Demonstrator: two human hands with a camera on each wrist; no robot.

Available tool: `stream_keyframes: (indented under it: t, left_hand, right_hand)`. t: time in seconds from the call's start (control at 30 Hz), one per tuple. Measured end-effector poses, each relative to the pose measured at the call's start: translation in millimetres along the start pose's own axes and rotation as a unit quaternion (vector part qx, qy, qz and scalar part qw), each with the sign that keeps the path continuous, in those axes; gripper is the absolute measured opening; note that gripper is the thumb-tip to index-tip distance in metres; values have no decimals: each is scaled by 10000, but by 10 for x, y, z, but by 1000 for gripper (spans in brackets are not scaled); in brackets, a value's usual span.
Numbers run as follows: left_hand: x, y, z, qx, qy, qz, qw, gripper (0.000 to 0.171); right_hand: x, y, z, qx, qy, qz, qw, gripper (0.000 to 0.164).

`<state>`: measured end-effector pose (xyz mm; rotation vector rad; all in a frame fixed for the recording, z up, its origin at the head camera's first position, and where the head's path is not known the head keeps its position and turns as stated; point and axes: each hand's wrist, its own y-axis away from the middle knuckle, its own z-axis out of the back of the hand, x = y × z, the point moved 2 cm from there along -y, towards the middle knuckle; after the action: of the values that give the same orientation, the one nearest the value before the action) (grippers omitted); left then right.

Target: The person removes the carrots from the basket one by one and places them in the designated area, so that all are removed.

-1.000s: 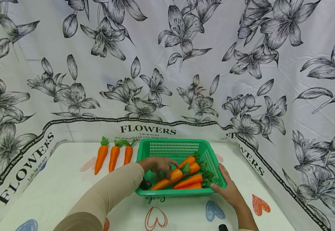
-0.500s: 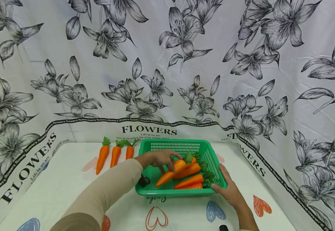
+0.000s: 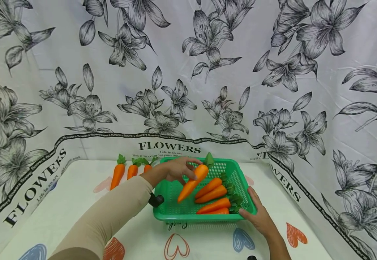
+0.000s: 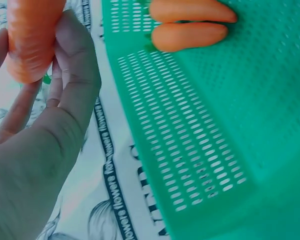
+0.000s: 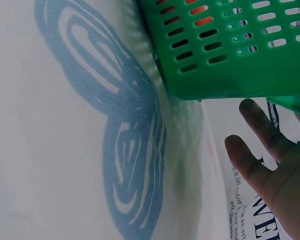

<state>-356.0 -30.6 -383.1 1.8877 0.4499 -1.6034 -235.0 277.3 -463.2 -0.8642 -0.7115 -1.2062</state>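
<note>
My left hand (image 3: 179, 169) pinches an orange carrot (image 3: 193, 184) with a leafy green top, lifted over the green plastic basket (image 3: 201, 217). In the left wrist view, thumb and fingers lie on both sides of the carrot (image 4: 34, 35). Several more carrots (image 3: 212, 194) lie inside the basket toward its right side, leaves pointing right. At the basket's right front corner is my right hand (image 3: 261, 216), the thumb near the rim and the fingers along the outer side. The right wrist view shows its fingers (image 5: 262, 125) straight beside the basket wall.
To the left of the basket, 3 carrots (image 3: 118, 175) lie in a row on the white tablecloth (image 3: 68, 202), the right ones partly hidden by the left arm. A flower-printed cloth (image 3: 188, 108) hangs behind the table. Heart prints (image 3: 176, 245) mark the tablecloth.
My left hand has raised the carrot from among the others in the basket, upward and toward the back. My right hand stays at the basket corner.
</note>
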Motion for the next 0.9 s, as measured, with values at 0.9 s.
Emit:
stream_keyframes:
  t: [0.9]
  left_hand:
    - [-348,846,88,-1144,515,-1170,9852,65]
  right_hand:
    - [-249,-29,-15,8,-37,-133,9999,78]
